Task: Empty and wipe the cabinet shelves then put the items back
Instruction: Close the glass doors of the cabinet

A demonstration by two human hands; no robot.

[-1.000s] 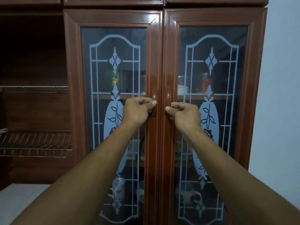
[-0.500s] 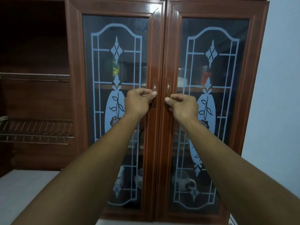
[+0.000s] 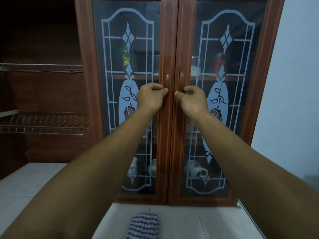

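Observation:
The wooden cabinet has two closed glass doors with frosted flower patterns, the left door [image 3: 127,49] and the right door [image 3: 226,49]. My left hand [image 3: 150,99] curls round the lower part of the left door handle [image 3: 167,77]. My right hand [image 3: 191,100] grips the right door handle [image 3: 181,75] the same way. Behind the glass, the upper shelf holds a yellow-green jar [image 3: 126,57], a white container [image 3: 195,68] and a red jar [image 3: 220,63]. Mugs [image 3: 195,169] stand on the bottom shelf. A blue-and-white checked cloth [image 3: 143,225] lies on the counter below.
The pale tiled counter [image 3: 181,219] runs under the cabinet. To the left is a dark open bay with a wire dish rack [image 3: 44,123]. A pale wall [image 3: 293,83] borders the cabinet on the right.
The view has tilted down, bringing the counter and the checked cloth into sight. Both hands now sit lower against the handles. The doors remain closed.

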